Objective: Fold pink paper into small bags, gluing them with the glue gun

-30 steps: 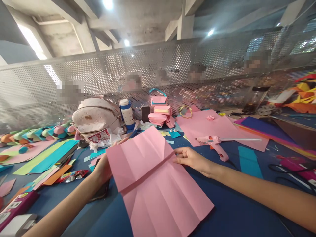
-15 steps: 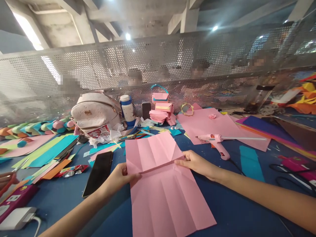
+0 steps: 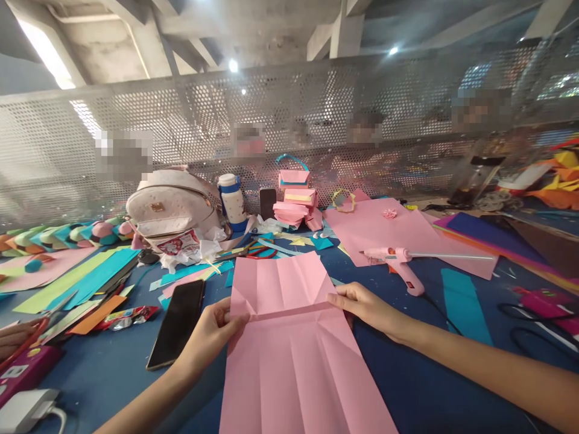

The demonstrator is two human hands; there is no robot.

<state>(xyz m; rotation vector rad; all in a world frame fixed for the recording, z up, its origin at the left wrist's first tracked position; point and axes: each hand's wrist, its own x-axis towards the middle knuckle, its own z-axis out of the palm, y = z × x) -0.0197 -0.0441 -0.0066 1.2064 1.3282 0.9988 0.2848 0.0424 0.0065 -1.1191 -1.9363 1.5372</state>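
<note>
A creased pink paper sheet [image 3: 298,355] lies on the blue table [image 3: 429,386] in front of me, with a raised cross fold running between my hands. My left hand [image 3: 212,334] pinches the fold's left end, fingers closed on the paper edge. My right hand [image 3: 366,307] pinches the fold's right end in the same way. A black phone [image 3: 177,322] lies just left of my left hand.
A pink glue gun [image 3: 398,265] rests on a large pink sheet [image 3: 389,232] to the right. A white backpack [image 3: 169,208], a bottle [image 3: 233,202] and stacked pink paper boxes [image 3: 294,202] stand at the back. Coloured paper strips [image 3: 85,280] cover the left. Another person's hand with red scissors [image 3: 18,337] shows at far left.
The sheet has turned from tilted to square with me and slid nearer. Both hands followed along the fold. My left hand came off the phone area, uncovering the phone.
</note>
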